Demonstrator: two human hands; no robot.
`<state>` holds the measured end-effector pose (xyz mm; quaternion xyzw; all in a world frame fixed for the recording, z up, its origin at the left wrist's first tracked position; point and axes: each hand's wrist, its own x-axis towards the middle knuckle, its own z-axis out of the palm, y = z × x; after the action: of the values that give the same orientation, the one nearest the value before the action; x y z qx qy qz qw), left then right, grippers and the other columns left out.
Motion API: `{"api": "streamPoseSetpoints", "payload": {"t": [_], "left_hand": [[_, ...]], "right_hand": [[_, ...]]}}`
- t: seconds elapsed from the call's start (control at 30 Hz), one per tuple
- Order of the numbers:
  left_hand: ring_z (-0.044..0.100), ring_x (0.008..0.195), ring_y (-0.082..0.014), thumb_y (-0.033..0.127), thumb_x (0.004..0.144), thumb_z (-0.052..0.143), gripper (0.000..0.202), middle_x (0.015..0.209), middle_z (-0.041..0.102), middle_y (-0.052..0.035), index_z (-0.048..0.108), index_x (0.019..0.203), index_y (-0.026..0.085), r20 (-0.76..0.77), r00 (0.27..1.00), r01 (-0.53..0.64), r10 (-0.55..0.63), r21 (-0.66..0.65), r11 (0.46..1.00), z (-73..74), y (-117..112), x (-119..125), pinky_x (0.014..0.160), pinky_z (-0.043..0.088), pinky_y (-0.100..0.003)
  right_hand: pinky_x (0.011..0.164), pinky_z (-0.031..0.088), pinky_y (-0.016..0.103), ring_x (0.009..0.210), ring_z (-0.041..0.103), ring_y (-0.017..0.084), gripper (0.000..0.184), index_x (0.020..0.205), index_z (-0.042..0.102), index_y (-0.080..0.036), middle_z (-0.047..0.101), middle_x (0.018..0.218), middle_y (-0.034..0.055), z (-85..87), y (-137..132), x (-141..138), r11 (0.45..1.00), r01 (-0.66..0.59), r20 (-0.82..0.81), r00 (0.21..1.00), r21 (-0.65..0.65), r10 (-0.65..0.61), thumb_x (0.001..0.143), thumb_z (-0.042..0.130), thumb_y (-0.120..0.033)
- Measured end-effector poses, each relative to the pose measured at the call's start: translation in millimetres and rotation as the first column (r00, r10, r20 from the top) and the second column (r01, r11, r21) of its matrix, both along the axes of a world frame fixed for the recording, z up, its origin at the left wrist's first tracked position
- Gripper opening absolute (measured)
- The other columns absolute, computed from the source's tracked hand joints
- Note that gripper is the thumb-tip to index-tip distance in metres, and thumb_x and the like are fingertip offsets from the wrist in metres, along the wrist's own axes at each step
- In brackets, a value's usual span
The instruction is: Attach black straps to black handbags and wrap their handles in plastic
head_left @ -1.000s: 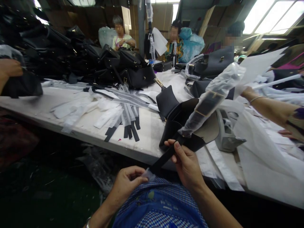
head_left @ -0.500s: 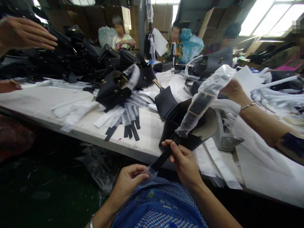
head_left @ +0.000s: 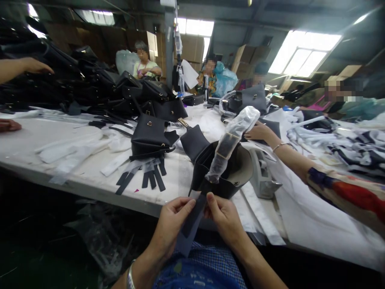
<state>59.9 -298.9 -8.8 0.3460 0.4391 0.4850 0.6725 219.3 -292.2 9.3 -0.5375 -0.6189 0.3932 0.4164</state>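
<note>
An open black handbag (head_left: 200,168) with a beige lining stands at the table edge in front of me, its flap (head_left: 194,142) folded back. Its buckled strap (head_left: 227,145) arches up inside crinkled clear plastic. The strap's dark lower end comes down toward me inside a translucent plastic sleeve (head_left: 187,241). My left hand (head_left: 171,220) is closed, pinching the sleeve near its upper edge. On the strap's other side my right hand (head_left: 225,216) is closed too, thumb and fingers gripping the strap; some fingertips are hidden behind it.
Another black handbag (head_left: 150,136) sits left, above several plastic-covered strap ends (head_left: 153,178). A grey metal tool (head_left: 264,172) stands right of my bag. A co-worker's arm (head_left: 288,154) reaches in from the right; another person's hand (head_left: 37,65) is over the bag pile at left.
My left hand has moved up along the strap with the plastic sleeve, close to my right hand. The left handbag has turned upright. The co-worker's hand at upper left has drawn back.
</note>
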Motion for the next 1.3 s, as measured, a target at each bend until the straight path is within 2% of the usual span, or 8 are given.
{"api": "streamPoseSetpoints", "payload": {"t": [0.07, 0.17, 0.33, 0.5, 0.83, 0.97, 1.13, 1.3], "left_hand": [[0.068, 0.072, -0.0149, 0.039, 0.078, 0.076, 0.028, 0.082, 0.077, -0.0062, 0.076, 0.090, 0.014, 0.021, 1.000, -0.015, 0.014, 0.041, 0.999, 5.3, 10.4, 9.7, 0.067, 0.051, -0.021], [0.068, 0.076, -0.0161, 0.040, 0.077, 0.077, 0.031, 0.088, 0.077, -0.0065, 0.075, 0.094, 0.014, 0.047, 0.998, -0.046, 0.043, 0.071, 0.996, 11.2, 23.7, 21.6, 0.071, 0.053, -0.023], [0.069, 0.083, -0.0202, 0.043, 0.076, 0.077, 0.034, 0.088, 0.077, -0.0076, 0.076, 0.094, 0.014, 0.007, 0.998, -0.063, 0.063, 0.127, 0.990, 15.1, 35.8, 27.9, 0.076, 0.053, -0.026], [0.068, 0.083, -0.0196, 0.043, 0.078, 0.076, 0.032, 0.086, 0.077, -0.0059, 0.076, 0.092, 0.015, -0.097, 0.992, -0.064, 0.084, 0.194, 0.979, 14.4, 35.6, 21.9, 0.076, 0.052, -0.026], [0.068, 0.091, -0.0228, 0.049, 0.082, 0.070, 0.040, 0.096, 0.075, -0.0086, 0.073, 0.103, 0.015, -0.017, 0.999, -0.038, 0.040, 0.104, 0.994, -3.8, 16.2, 25.0, 0.079, 0.052, -0.028], [0.067, 0.093, -0.0229, 0.046, 0.083, 0.070, 0.034, 0.096, 0.075, -0.0076, 0.073, 0.099, 0.016, -0.064, 0.992, -0.101, 0.111, 0.135, 0.986, -10.8, 12.4, 28.1, 0.082, 0.051, -0.029], [0.068, 0.092, -0.0213, 0.037, 0.084, 0.071, 0.021, 0.093, 0.072, -0.0057, 0.076, 0.094, 0.020, -0.195, 0.936, -0.194, 0.292, 0.408, 0.892, -7.0, 12.2, 28.2, 0.084, 0.052, -0.027], [0.067, 0.077, -0.0161, 0.021, 0.087, 0.067, 0.017, 0.084, 0.070, -0.0032, 0.077, 0.100, 0.024, -0.259, 0.868, -0.136, 0.423, 0.697, 0.704, -10.5, 8.0, 25.7, 0.071, 0.055, -0.022]], "right_hand": [[0.057, 0.040, 0.027, 0.052, 0.058, 0.015, 0.060, 0.052, 0.063, -0.017, 0.062, 0.053, 0.0035, 4.3, -2.0, 5.8, 0.995, 0.038, 0.163, 0.985, 0.088, -0.052, 0.099, 0.042, -0.050], [0.055, 0.042, 0.027, 0.052, 0.061, 0.017, 0.046, 0.066, 0.073, -0.020, 0.065, 0.054, 0.0031, 10.4, -4.0, 10.8, 0.984, 0.104, 0.226, 0.965, 0.147, -0.136, 0.096, 0.050, -0.047], [0.048, 0.044, 0.027, 0.048, 0.061, 0.018, 0.034, 0.093, 0.079, -0.020, 0.070, 0.059, 0.0036, 13.7, -0.4, 8.3, 0.978, 0.202, 0.068, 0.976, 0.057, -0.206, 0.088, 0.063, -0.049], [0.060, 0.050, 0.026, 0.068, 0.069, 0.021, 0.028, 0.082, 0.079, -0.019, 0.076, 0.075, 0.0061, 13.7, 4.0, 1.0, 0.978, 0.207, -0.029, 0.978, 0.012, -0.207, 0.084, 0.068, -0.045], [0.054, 0.045, 0.024, 0.061, 0.061, 0.017, 0.036, 0.075, 0.074, -0.016, 0.070, 0.066, 0.0047, 6.0, 0.9, -8.4, 0.959, 0.281, -0.081, 0.956, -0.025, -0.282, 0.084, 0.067, -0.050], [0.049, 0.041, 0.023, 0.053, 0.055, 0.014, 0.037, 0.068, 0.070, -0.016, 0.065, 0.059, 0.0026, 5.9, 1.7, -8.3, 0.957, 0.288, -0.095, 0.953, -0.021, -0.289, 0.083, 0.067, -0.050], [0.045, 0.037, 0.022, 0.044, 0.048, 0.010, 0.046, 0.057, 0.061, -0.016, 0.058, 0.052, 0.0003, 10.3, 8.1, -5.6, 0.967, 0.250, -0.121, 0.960, -0.045, -0.253, 0.084, 0.065, -0.054], [0.043, 0.033, 0.021, 0.041, 0.042, 0.009, 0.049, 0.050, 0.057, -0.017, 0.052, 0.044, -0.0013, 8.9, 9.9, -5.3, 0.959, 0.281, -0.105, 0.953, -0.047, -0.284, 0.084, 0.065, -0.051]]}}
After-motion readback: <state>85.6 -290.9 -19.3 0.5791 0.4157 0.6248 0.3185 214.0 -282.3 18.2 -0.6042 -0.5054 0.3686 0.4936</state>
